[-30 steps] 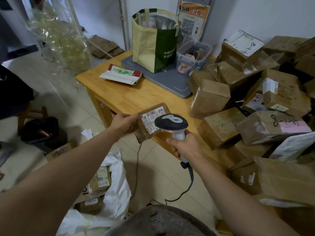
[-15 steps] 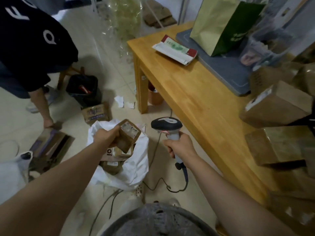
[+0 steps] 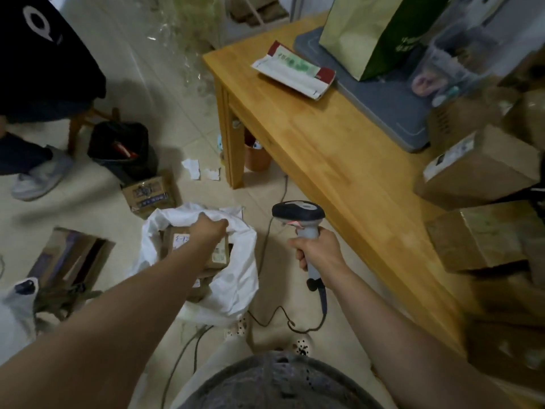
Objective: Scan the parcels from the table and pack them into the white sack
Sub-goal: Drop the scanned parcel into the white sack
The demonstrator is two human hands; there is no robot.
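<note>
Fingers on left hand (image 3: 210, 230) curled down in the mouth of white sack (image 3: 236, 278), over parcels (image 3: 177, 242) lying inside; gripping one or not, cannot tell; right hand (image 3: 320, 252) clenched round scanner (image 3: 298, 212) beside tabletop (image 3: 309, 149). Packing step, likely; next, probably fetching a boxed parcel (image 3: 477, 172) from tabletop.

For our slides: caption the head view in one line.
Left hand over the white sack of parcels; right hand grips the scanner.

Sack (image 3: 236, 278) on floor, L of table (image 3: 324, 160); parcels (image 3: 174, 242) inside.
</note>
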